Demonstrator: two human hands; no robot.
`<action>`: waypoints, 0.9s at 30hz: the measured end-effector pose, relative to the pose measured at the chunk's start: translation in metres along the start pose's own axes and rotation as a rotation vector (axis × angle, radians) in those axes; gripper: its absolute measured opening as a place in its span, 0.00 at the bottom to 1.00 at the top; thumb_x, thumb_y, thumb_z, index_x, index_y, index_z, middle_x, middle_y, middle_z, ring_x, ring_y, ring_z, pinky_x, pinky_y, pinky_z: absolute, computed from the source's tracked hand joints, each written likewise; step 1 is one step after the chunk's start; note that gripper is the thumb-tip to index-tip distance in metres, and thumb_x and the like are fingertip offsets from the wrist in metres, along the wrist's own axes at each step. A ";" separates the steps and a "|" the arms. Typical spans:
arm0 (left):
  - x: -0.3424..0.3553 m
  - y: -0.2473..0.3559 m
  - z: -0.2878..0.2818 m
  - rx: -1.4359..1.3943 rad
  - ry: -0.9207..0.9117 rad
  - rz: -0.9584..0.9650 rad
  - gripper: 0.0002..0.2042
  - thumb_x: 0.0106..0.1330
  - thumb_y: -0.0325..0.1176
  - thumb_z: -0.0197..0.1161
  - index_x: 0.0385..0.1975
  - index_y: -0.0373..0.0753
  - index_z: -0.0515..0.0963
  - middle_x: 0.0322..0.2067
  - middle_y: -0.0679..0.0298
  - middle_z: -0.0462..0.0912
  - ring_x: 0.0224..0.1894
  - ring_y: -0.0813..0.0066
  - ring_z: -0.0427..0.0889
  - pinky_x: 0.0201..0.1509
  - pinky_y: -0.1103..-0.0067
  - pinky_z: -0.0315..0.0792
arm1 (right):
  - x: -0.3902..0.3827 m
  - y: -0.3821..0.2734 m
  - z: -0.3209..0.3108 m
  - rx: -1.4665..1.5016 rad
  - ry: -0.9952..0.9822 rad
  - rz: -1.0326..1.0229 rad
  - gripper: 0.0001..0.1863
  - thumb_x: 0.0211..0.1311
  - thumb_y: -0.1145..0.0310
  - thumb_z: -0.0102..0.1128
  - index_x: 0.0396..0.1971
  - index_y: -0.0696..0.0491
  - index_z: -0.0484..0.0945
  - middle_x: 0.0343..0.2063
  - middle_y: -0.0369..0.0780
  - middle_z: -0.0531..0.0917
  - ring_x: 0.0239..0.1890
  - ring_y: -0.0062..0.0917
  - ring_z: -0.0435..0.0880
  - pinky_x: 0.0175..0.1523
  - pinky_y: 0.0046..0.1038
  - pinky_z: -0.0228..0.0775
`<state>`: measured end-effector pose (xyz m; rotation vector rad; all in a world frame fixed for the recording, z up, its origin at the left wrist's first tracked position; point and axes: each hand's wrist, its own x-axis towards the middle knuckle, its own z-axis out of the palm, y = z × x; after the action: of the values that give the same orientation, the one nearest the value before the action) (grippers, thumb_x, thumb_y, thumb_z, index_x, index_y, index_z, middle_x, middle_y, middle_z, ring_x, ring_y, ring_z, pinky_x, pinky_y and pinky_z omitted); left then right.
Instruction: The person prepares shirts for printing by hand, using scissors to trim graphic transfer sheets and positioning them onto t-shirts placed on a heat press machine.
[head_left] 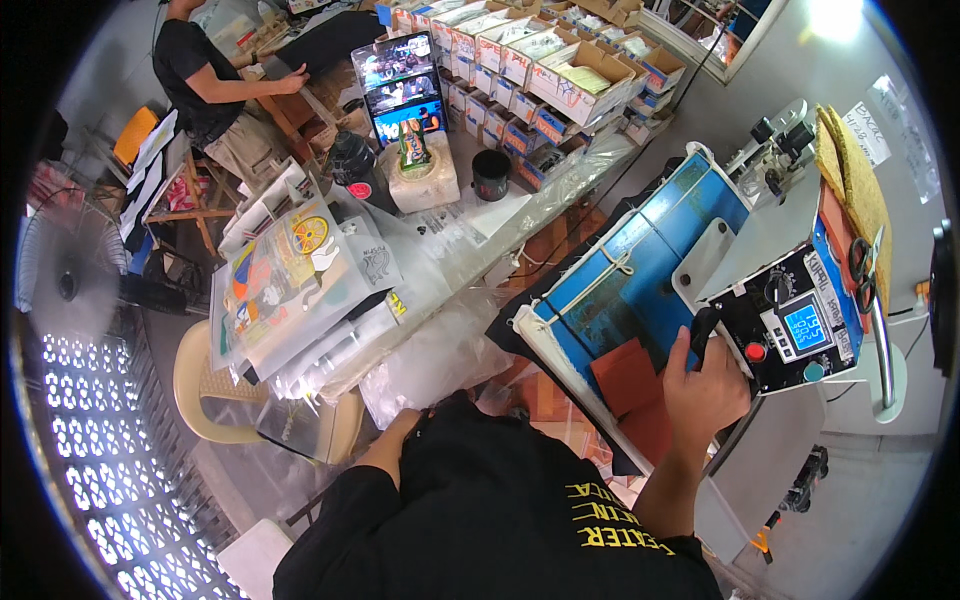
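My right hand is wrapped round the black handle at the front of a heat press. Beside it is the press's black control box, with a lit blue display, a red button and a green one. Reddish-brown pads lie just left of my right wrist, on the near end of a blue board tied with white cord. My left hand is low at my left side against my black shirt, its fingers mostly hidden, near a clear plastic bag.
Printed transparent sheets cover the near end of a plastic-covered table. Behind stand a propped phone, a dark cup and rows of cardboard boxes. Scissors hang at the right. A co-worker works at the far left; a beige chair is nearer.
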<state>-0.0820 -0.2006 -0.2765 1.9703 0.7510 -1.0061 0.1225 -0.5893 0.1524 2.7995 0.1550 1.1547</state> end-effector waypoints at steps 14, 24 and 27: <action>-0.005 0.030 0.004 -0.060 0.092 -0.019 0.30 0.58 0.58 0.64 0.41 0.31 0.84 0.43 0.43 0.84 0.49 0.52 0.84 0.52 0.68 0.75 | -0.002 0.003 0.004 -0.008 0.026 -0.036 0.22 0.58 0.51 0.67 0.16 0.49 0.69 0.14 0.37 0.74 0.15 0.36 0.76 0.21 0.35 0.65; 0.002 0.004 0.011 -0.062 0.064 0.021 0.31 0.61 0.60 0.58 0.43 0.32 0.83 0.42 0.41 0.83 0.49 0.47 0.83 0.52 0.66 0.74 | -0.002 0.006 0.003 0.040 0.044 -0.050 0.22 0.59 0.52 0.66 0.16 0.49 0.69 0.14 0.38 0.73 0.16 0.37 0.75 0.21 0.36 0.65; -0.006 0.011 0.009 -0.049 0.066 0.029 0.32 0.61 0.61 0.58 0.42 0.31 0.83 0.42 0.40 0.83 0.50 0.47 0.83 0.52 0.66 0.74 | -0.004 0.006 0.003 0.037 0.019 -0.035 0.22 0.59 0.52 0.66 0.16 0.49 0.68 0.14 0.38 0.73 0.16 0.37 0.75 0.21 0.36 0.65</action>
<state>-0.0797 -0.2153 -0.2708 1.9746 0.7734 -0.9012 0.1224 -0.5955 0.1486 2.8069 0.2282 1.1827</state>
